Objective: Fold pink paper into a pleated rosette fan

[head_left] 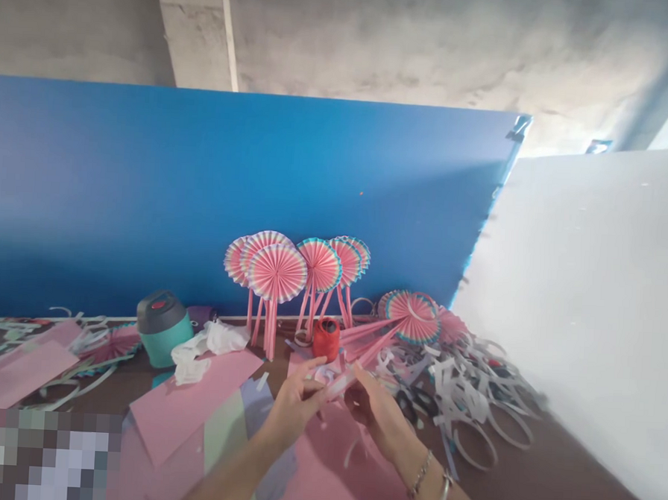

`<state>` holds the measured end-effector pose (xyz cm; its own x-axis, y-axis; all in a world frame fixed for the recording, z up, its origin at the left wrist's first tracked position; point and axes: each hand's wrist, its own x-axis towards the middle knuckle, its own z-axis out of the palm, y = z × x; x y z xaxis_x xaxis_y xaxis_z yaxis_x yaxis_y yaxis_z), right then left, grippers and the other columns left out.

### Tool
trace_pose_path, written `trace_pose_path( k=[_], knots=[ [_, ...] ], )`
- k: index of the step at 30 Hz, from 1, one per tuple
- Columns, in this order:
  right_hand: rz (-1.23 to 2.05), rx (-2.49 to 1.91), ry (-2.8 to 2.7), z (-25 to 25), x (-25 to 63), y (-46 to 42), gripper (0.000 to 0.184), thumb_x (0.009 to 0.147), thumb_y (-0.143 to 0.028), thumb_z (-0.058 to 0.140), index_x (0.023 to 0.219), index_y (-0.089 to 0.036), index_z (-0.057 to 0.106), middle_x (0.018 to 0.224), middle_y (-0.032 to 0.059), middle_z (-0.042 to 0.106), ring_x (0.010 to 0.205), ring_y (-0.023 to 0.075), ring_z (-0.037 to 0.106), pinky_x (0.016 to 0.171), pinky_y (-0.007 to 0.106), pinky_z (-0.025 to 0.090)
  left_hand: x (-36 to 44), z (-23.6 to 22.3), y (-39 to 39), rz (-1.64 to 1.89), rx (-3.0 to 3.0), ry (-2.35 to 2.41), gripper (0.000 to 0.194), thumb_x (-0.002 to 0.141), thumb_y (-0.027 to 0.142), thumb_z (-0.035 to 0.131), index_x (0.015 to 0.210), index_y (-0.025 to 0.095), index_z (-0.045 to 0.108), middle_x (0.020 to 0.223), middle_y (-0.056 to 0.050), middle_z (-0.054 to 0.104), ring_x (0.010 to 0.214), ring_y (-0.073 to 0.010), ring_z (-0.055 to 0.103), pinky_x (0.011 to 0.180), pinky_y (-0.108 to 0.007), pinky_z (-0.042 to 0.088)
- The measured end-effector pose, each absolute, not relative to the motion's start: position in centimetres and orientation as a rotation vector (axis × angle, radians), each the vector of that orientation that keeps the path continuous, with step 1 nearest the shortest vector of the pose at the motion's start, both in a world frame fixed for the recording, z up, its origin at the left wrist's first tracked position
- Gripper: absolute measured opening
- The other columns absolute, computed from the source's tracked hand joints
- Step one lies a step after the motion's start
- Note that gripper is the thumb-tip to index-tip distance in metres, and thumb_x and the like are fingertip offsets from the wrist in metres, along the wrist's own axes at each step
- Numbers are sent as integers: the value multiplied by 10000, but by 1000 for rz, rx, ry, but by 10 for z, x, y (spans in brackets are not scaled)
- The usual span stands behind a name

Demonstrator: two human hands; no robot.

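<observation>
My left hand (pixel 299 399) and my right hand (pixel 380 410) meet over pink paper sheets in the middle of the table. Between their fingertips is a small, narrow pink paper strip (pixel 340 385), blurred and pinched from both sides. Just beyond the fingers a red spool of string (pixel 325 340) stands upright. Bracelets circle my right wrist. To the right of this hand lie dark scissors (pixel 424 401), partly covered by paper offcuts. Pink pleated paper fans (pixel 277 272) on stick handles lean upright against the blue panel behind the spool.
More fans (pixel 417 318) lie flat at the right, beside a heap of white paper strips (pixel 461 383). A teal-and-grey flask (pixel 165 332) and crumpled white tissue (pixel 209 348) stand left of centre. Pink sheets (pixel 192 399) overlap in front. The blue panel (pixel 203 183) bounds the back.
</observation>
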<state>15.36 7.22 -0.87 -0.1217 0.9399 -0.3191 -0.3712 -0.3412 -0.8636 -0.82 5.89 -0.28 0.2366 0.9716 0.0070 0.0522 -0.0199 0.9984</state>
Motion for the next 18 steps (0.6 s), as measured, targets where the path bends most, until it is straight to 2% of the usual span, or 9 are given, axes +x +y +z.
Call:
trace_pose_path(
  k=[2, 4, 7, 14, 18],
  knots=[
    [1611, -1104, -884, -9, 155, 72, 489, 622, -568, 710, 649, -124, 504, 592, -5, 481, 517, 53, 400, 450, 176, 178, -8, -3, 59, 981, 1324, 1085, 648, 728, 488, 638, 1196, 81, 450, 693, -14, 629, 565, -109, 575, 595, -226, 436],
    [1559, -1117, -977, -9, 156, 72, 504, 645, -590, 683, 615, -116, 515, 562, -2, 465, 509, 52, 368, 460, 186, 184, -8, -2, 60, 920, 1292, 1097, 545, 703, 523, 646, 1003, 81, 541, 733, -54, 651, 576, -112, 589, 592, -221, 421],
    [1514, -1141, -1007, -10, 157, 73, 529, 658, -612, 661, 580, -111, 510, 536, -3, 440, 506, 52, 347, 475, 193, 208, -9, 2, 59, 848, 1248, 1088, 483, 665, 542, 662, 809, 89, 576, 761, -65, 653, 572, -101, 582, 580, -209, 392],
    [1564, -1128, -946, -14, 158, 75, 517, 640, -606, 673, 629, -113, 518, 568, 6, 486, 527, 62, 397, 466, 184, 212, -12, 4, 57, 809, 1157, 1054, 351, 623, 397, 695, 789, 93, 639, 604, -29, 614, 580, -92, 531, 611, -199, 360],
    [1635, -1140, -837, -12, 156, 75, 525, 585, -584, 718, 705, -132, 480, 606, -22, 476, 518, 46, 396, 453, 164, 196, -12, 2, 55, 901, 1138, 919, 344, 594, 410, 751, 654, 97, 621, 728, -41, 607, 606, -79, 515, 614, -200, 362]
  ],
)
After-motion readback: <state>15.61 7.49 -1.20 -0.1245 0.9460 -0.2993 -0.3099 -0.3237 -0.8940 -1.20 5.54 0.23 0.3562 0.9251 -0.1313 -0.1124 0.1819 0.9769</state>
